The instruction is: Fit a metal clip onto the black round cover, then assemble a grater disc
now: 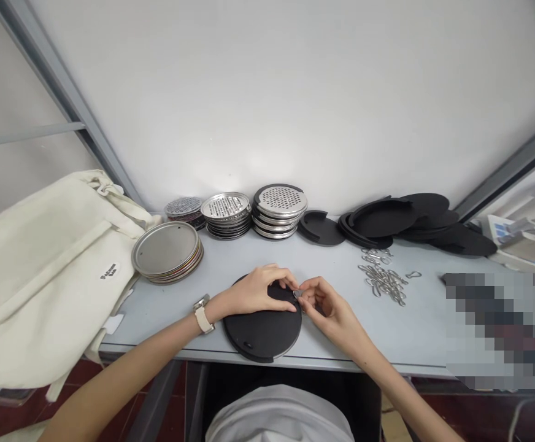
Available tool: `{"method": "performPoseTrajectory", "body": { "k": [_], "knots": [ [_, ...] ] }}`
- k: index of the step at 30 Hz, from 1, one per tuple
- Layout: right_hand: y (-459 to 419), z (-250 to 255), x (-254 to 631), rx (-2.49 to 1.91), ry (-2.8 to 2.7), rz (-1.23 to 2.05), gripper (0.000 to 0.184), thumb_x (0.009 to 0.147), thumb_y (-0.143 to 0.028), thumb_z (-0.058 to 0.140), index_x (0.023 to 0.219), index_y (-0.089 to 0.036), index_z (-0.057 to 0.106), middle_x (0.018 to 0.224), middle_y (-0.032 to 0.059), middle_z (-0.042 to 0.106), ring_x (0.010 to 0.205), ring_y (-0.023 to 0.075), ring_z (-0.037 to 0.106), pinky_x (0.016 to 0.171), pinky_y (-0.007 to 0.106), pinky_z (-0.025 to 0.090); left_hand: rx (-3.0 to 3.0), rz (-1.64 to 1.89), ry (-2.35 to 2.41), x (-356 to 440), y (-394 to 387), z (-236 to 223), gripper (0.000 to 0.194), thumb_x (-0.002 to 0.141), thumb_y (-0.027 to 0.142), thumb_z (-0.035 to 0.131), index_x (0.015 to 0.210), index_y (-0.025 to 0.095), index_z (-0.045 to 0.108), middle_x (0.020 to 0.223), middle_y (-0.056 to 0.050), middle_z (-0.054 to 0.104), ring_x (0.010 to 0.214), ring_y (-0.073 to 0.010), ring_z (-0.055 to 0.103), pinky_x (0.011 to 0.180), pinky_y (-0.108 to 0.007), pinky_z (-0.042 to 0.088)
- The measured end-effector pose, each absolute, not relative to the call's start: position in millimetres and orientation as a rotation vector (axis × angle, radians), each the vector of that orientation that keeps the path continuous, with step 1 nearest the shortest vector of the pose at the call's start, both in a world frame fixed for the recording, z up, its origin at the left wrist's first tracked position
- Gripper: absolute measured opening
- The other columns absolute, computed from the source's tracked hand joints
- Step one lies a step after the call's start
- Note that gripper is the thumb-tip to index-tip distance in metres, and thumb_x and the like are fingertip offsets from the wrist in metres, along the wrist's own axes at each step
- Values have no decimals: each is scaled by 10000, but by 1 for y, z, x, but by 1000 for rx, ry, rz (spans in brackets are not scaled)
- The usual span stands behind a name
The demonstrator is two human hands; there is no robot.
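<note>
A round black disc point(261, 331) with a raised rim along part of its edge lies at the front of the table, with a small slot near its lower edge. My left hand point(261, 291) lies over its upper part, thumb and fingers curled towards the right edge and gripping there. Close by, my right hand point(329, 307) pinches a small silver wire clip point(297, 294) at that edge; the fingers partly hide it. To the right lies a loose heap of similar metal clips point(380, 279).
Along the back stand a stack of grey discs point(166, 248), stacked perforated grater discs point(226, 215), more grater discs with black holders point(280, 209), and several black discs point(382, 218). A cream bag point(60, 264) fills the left side. White boxes point(520, 242) sit far right.
</note>
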State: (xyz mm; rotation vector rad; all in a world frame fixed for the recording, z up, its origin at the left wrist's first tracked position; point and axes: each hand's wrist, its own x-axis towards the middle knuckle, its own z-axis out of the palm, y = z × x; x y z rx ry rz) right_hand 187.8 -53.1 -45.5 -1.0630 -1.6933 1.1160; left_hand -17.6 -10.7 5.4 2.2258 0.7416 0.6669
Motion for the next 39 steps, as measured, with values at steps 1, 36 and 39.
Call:
{"method": "performPoseTrajectory", "body": {
  "k": [1, 36, 39],
  "knots": [
    [-53, -45, 188, -1063, -1699, 1111, 139, 917, -323, 522, 1014, -238, 470, 792, -17, 496, 719, 136, 489, 682, 265, 417, 2224, 668, 744, -18, -11, 6, 312, 733, 321, 739, 998, 192, 638, 909, -14, 612, 858, -139, 561, 804, -254, 435],
    [-55, -32, 181, -1160, -1844, 860, 68, 915, -264, 485, 950, -211, 509, 854, 14, 574, 711, 138, 531, 683, 264, 451, 2335, 777, 799, -16, -14, 4, 89, 873, 140, 535, 878, 170, 618, 969, -39, 607, 927, -143, 567, 851, -267, 444],
    [-56, -32, 182, -1167, -1840, 839, 75, 910, -264, 490, 947, -210, 527, 857, 18, 590, 724, 140, 552, 692, 263, 462, 2318, 795, 809, -17, -13, 3, 96, 864, 146, 548, 876, 175, 639, 983, -41, 605, 944, -150, 570, 870, -280, 445]
  ]
}}
